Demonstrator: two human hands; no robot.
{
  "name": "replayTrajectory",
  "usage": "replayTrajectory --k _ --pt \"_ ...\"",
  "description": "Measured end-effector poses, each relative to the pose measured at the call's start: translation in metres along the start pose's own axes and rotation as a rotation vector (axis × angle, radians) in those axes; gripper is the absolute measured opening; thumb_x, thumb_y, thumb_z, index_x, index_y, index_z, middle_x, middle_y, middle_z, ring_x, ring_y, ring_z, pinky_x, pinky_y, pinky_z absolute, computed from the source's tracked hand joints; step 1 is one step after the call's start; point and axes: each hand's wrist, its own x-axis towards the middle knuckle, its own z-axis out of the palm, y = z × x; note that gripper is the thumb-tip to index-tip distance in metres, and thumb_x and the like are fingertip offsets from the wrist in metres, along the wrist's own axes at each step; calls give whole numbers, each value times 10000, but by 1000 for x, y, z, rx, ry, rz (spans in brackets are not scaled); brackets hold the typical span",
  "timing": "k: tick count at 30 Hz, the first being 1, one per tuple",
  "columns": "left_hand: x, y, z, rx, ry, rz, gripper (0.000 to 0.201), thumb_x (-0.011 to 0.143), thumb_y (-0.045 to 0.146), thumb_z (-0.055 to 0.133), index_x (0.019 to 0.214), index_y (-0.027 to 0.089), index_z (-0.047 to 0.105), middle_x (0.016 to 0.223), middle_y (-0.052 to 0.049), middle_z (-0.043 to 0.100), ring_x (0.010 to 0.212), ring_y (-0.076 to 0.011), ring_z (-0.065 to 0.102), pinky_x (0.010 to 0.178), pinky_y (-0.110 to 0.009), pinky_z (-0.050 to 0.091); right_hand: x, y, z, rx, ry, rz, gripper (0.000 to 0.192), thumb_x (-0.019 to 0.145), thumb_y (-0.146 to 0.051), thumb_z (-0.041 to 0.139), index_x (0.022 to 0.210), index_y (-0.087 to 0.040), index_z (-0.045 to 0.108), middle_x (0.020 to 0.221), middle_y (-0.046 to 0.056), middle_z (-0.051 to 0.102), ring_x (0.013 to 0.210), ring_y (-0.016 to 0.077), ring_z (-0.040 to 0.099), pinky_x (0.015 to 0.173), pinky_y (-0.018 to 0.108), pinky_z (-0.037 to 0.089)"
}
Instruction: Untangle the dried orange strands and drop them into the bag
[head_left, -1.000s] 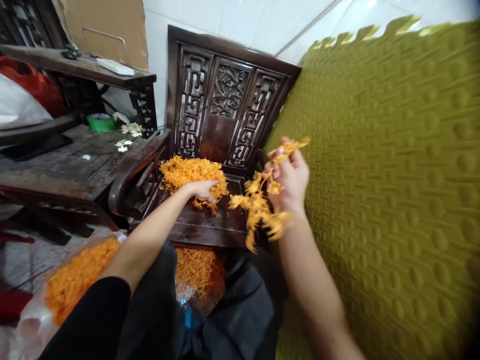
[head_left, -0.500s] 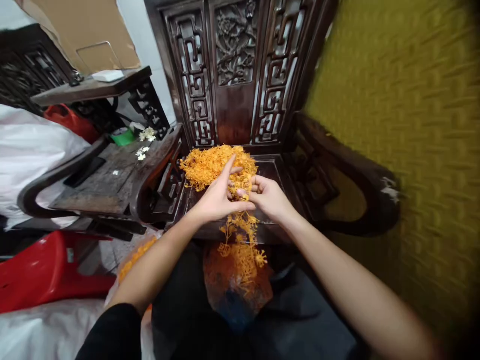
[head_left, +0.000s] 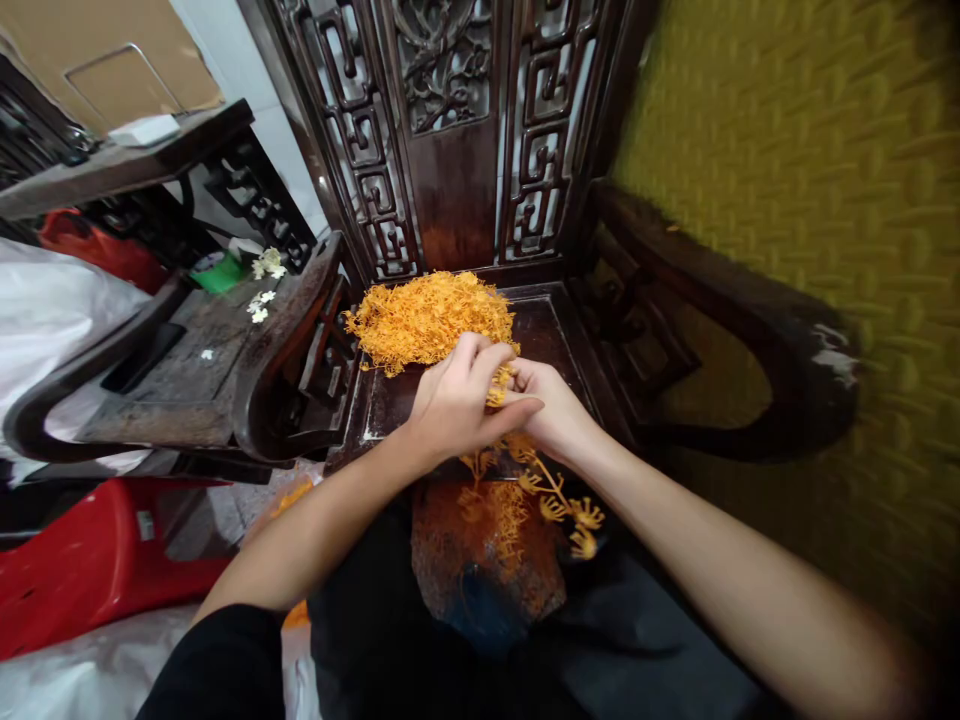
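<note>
Both my hands meet over the front of the dark wooden seat. My left hand (head_left: pixel 466 398) is closed, its fingers curled over a strand of orange plastic flower sprigs (head_left: pixel 551 490). Touching it, my right hand (head_left: pixel 553 405) pinches the same strand; its fingertips are partly hidden. Below the hands the strand's branching ends hang down over my lap. Just beyond them, a heap of tangled orange sprigs (head_left: pixel 427 318) lies on the chair seat (head_left: pixel 544 330).
A carved chair back (head_left: pixel 457 200) rises behind the heap, with a curved armrest (head_left: pixel 757 330) at right. Left, another wooden chair holds green tape (head_left: pixel 217 272) and white flower pieces (head_left: pixel 260 306). A red plastic stool (head_left: pixel 112 560) stands lower left, near white sacks (head_left: pixel 60 300).
My left hand has gone from spread fingers to curled over the strand, against my right hand. The hanging sprigs have swung rightward. The camera view has shifted slightly.
</note>
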Motion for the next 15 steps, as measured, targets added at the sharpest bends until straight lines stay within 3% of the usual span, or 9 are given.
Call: replayTrajectory --k 5,12,15 --pt "5 -2 4 99 -51 105 455 1048 532 326 1003 195 627 957 -66 585 812 -164 598 643 -293 486 -3 -1 1 -148 18 -82 72 672 -195 592 612 -178 557 578 -32 536 537 84 431 497 223 331" --pt "7 -13 -3 303 35 385 430 1053 409 340 766 200 582 706 -32 552 623 -144 512 550 -308 355 -6 -10 0 -198 -114 -54 88 646 -144 527 585 -180 580 528 -6 579 478 98 482 452 229 338" --pt "4 -16 -3 329 26 428 475 1055 416 291 723 206 559 649 -30 521 596 -146 494 543 -322 339 -7 -14 1 -268 -132 -55 99 625 -119 518 560 -181 559 550 3 595 496 96 479 468 232 340"
